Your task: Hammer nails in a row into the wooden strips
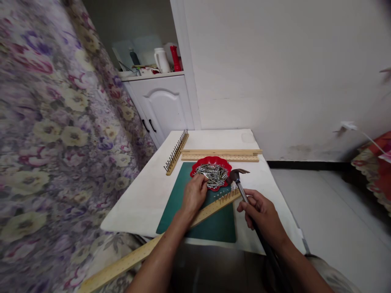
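Observation:
My right hand (pixel 263 214) is closed around the handle of a claw hammer (pixel 238 178), whose head hangs beside a red scalloped dish (pixel 197 166) full of loose nails (pixel 214 175). My left hand (pixel 194 194) reaches to the dish's near edge, its fingers curled at the nails; what they hold is hidden. Under my left wrist a long wooden strip (pixel 214 206) lies slantwise across a green cutting mat (pixel 214 228), with several nails standing along its far end.
A small white table (pixel 143 199) carries another nail-studded strip (pixel 177 152) at the left and two plain strips (pixel 221 155) behind the dish. A floral curtain (pixel 55 134) hangs left, a white cabinet (pixel 161 106) behind, a white wall ahead.

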